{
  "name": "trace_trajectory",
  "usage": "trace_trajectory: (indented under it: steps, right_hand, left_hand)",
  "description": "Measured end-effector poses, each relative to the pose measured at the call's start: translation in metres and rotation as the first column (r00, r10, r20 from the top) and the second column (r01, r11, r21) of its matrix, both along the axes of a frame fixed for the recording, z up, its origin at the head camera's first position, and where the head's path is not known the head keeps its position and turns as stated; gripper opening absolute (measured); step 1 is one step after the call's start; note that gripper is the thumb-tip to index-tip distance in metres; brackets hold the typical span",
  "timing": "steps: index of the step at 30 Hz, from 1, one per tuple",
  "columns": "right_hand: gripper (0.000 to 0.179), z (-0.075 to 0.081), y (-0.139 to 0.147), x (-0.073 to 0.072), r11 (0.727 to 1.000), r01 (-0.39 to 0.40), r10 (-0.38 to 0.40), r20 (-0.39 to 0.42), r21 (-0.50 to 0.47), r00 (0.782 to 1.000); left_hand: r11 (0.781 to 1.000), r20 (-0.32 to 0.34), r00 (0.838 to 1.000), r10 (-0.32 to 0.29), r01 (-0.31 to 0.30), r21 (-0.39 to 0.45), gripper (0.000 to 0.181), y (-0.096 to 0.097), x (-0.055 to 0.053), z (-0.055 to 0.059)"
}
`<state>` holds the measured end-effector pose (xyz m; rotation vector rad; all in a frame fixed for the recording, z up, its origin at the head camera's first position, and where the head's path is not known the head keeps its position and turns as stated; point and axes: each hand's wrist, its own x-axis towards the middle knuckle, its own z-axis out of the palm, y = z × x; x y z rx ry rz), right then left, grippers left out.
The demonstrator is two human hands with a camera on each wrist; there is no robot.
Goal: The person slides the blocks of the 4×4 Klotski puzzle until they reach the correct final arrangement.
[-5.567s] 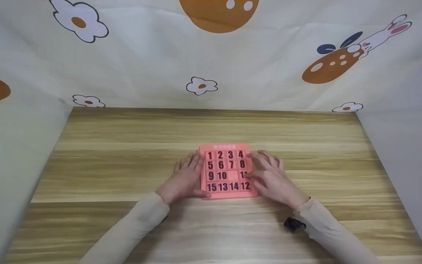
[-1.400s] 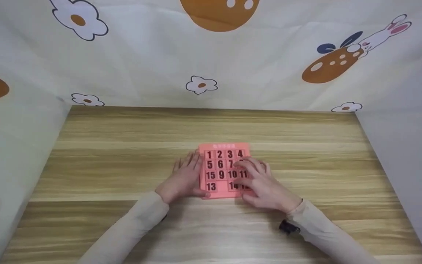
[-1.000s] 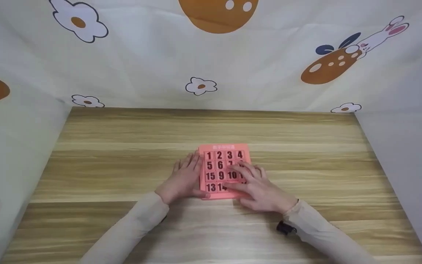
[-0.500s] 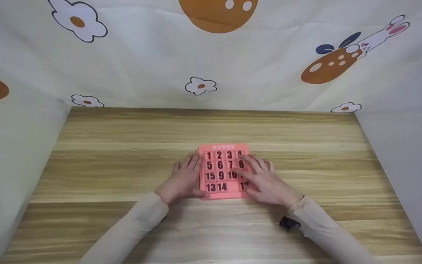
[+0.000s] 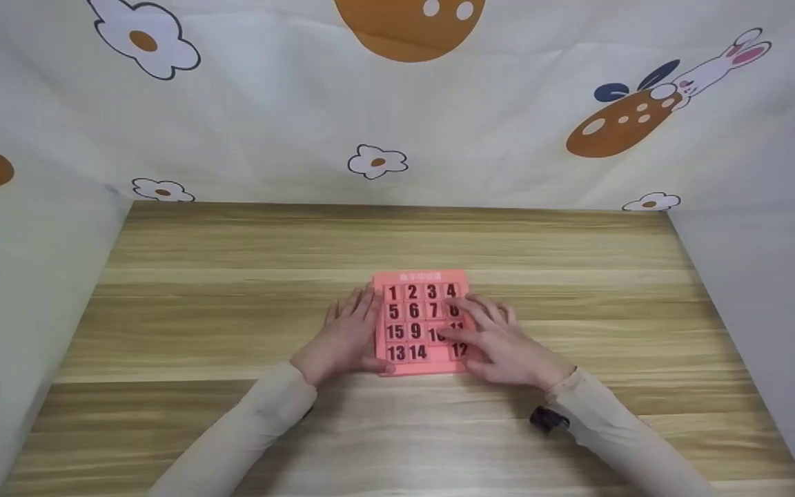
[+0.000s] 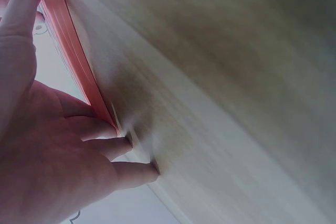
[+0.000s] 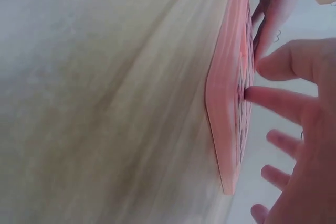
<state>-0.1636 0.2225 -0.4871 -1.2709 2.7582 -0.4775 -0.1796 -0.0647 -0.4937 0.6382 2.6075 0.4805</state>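
Observation:
A pink number sliding puzzle (image 5: 421,368) lies flat on the table, its numbered tiles in rows. My left hand (image 5: 346,338) rests along its left edge, fingers extended and thumb on the lower left corner; the left wrist view shows fingertips touching the tabletop beside the puzzle's side (image 6: 73,45). My right hand (image 5: 508,345) is over the right side, with the index fingertip on the tile marked 10 (image 5: 433,335), which sits slightly below its row. Under that tile is a gap (image 5: 439,354) between the 14 tile (image 5: 417,353) and the 12 tile (image 5: 458,351). In the right wrist view, the other fingers are spread.
The wood-grain table (image 5: 246,255) surrounds the puzzle. Pale cloth walls (image 5: 266,103) with flower and carrot prints stand at the back and both sides. A black device (image 5: 548,419) is worn at the right wrist.
Since the oldest frame, the 15 tile has moved up, 9 and 10 right, and 13 and 14 left. Just now 10 has slid slightly down with the right index finger. The left hand stays put.

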Motion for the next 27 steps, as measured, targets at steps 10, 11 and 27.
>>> trace_trajectory:
  steps: [10, 11, 27]
  right_hand:
    - [0.043, 0.005, -0.008, 0.002, 0.999, -0.034, 0.034, 0.003, -0.021, 0.999]
    - [0.046, 0.004, -0.01, 0.001, 1.0, -0.026, 0.026, 0.002, -0.014, 1.0]
    - [0.027, 0.001, -0.016, 0.0, 0.993, 0.113, -0.114, -0.073, -0.026, 0.991]
  left_hand:
    - [1.0, 0.002, 1.0, 0.002, -0.002, -0.012, 0.123, 0.0, -0.001, 0.0]
    - [1.0, 0.003, 1.0, 0.002, -0.002, -0.01, 0.123, 0.0, -0.001, 0.0]
    - [1.0, 0.013, 1.0, 0.004, -0.004, -0.013, 0.123, 0.001, -0.001, 0.001]
